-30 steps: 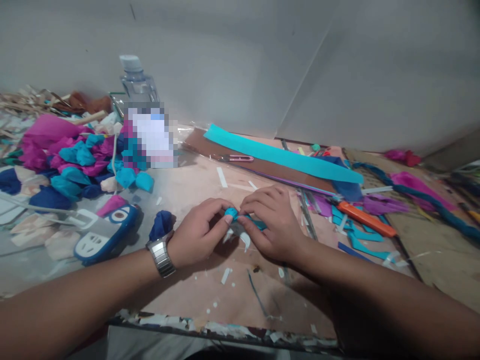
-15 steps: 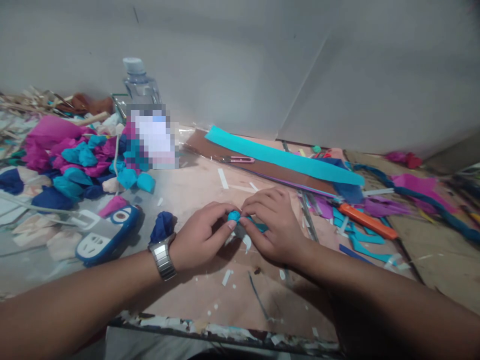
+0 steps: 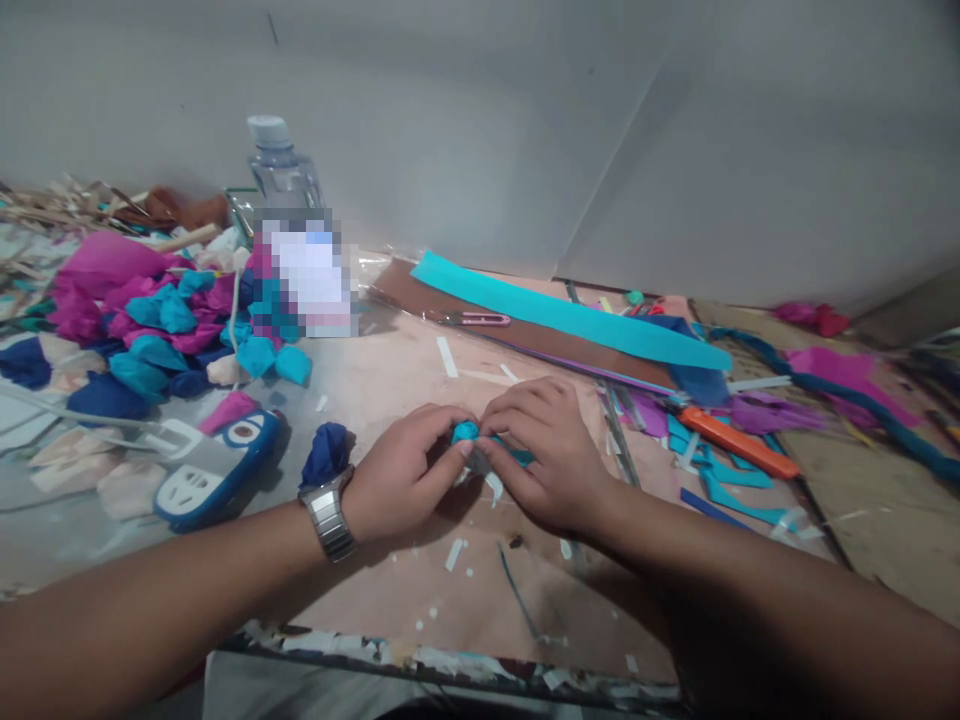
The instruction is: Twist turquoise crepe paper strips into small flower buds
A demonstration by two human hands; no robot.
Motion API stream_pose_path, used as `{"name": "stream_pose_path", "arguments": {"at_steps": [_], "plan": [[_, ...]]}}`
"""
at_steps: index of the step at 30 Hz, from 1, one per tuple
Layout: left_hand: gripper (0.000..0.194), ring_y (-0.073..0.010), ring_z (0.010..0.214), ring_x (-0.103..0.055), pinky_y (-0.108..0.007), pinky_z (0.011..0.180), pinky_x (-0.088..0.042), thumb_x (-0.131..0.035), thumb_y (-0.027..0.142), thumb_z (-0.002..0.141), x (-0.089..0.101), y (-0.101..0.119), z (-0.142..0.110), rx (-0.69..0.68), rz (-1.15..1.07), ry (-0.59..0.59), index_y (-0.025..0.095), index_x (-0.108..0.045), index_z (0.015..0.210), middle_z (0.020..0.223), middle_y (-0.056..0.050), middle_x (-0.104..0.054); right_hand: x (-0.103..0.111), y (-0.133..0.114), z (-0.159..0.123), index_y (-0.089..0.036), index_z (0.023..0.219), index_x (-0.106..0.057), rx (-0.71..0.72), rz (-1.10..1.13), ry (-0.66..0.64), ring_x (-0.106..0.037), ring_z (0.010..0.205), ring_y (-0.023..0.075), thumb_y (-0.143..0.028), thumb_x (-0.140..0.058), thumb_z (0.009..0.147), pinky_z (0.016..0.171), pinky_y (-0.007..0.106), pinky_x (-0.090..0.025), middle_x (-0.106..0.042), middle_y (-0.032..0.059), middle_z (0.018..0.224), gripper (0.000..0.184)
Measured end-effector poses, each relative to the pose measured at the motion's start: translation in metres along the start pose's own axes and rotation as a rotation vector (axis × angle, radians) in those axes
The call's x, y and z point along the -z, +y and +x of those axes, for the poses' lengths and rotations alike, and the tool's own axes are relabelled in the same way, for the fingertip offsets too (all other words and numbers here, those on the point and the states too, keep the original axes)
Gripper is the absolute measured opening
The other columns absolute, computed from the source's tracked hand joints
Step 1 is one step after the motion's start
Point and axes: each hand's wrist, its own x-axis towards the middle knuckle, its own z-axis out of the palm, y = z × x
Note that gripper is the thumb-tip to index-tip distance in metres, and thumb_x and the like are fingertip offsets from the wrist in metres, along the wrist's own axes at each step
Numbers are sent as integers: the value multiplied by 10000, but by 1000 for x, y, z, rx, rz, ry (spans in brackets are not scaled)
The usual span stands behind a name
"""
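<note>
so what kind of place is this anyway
Likely a craft workspace, though whether at home or in a workshop I can't tell. The signs: a heap of bunched coloured pieces, an orange cutter beside turquoise offcuts, and a small turquoise piece at the fingertips of both hands.

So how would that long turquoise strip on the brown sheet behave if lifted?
The turquoise strip would probably flop, since it looks thin. Such thinness also suggests little weight. It might slide, appearing to lie loose on the brown sheet.
</note>
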Motion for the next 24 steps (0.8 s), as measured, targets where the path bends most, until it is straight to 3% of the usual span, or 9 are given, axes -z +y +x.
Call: {"name": "stream_pose_path", "arguments": {"at_steps": [7, 15, 24], "plan": [[230, -214, 1012, -668, -365, 922, -495, -498, 286, 1054, 1, -5, 2, 47, -17, 27, 189, -667, 1177, 1111, -67, -731, 1, 1, 2, -216, 1077, -678, 33, -48, 1, -634, 999, 233, -319, -651, 999, 959, 447, -369, -764, 50, 1047, 132], [257, -209, 981, -673, -357, 892, -502, -476, 304, 1069, 1, -3, 2, 87, -15, 39, 186, -690, 1147, 1077, -59, -741, 6, -2, 6, -229, 1018, -708, 89, -249, 32, -632, 952, 226, -250, -657, 1001, 941, 455, -332, -788, 15, 1024, 58], [241, -205, 1064, -680, -353, 964, -499, -487, 271, 1065, 0, -4, 2, 28, -6, 74, 202, -690, 1175, 1147, -51, -749, 3, -2, 4, -212, 1030, -691, 103, -191, 17, -610, 963, 232, -233, -627, 1007, 931, 454, -357, -775, 29, 1045, 72]]}}
